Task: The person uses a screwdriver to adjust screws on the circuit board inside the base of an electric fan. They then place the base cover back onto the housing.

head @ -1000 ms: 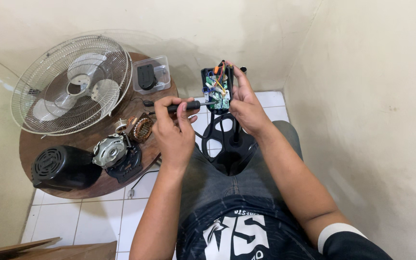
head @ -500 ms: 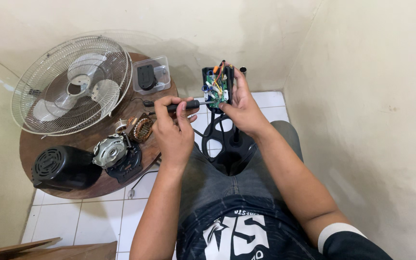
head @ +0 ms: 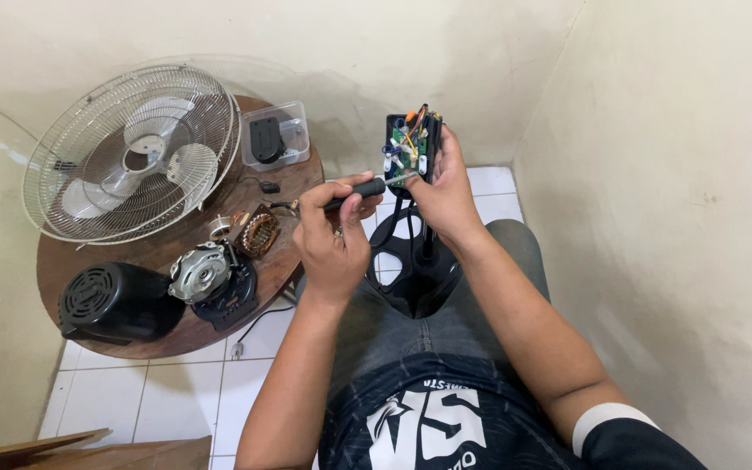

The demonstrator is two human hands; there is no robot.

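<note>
Both hands as before: screwdriver (head: 354, 193) tip at control box (head: 412, 148), unchanged.

A black-handled screwdriver (head: 360, 191) lies nearly level, its metal tip pointing toward three o'clock into an open black switch box (head: 412, 146). The box stands upright, showing a green board and coloured wires.

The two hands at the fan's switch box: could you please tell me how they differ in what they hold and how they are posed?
The left hand is fisted around a black-handled screwdriver; the right hand cups the open switch box. The left hand sits lower and points the tool sideways, while the right hand holds the box upright, wires showing. Both are bare and closed on something.
</note>
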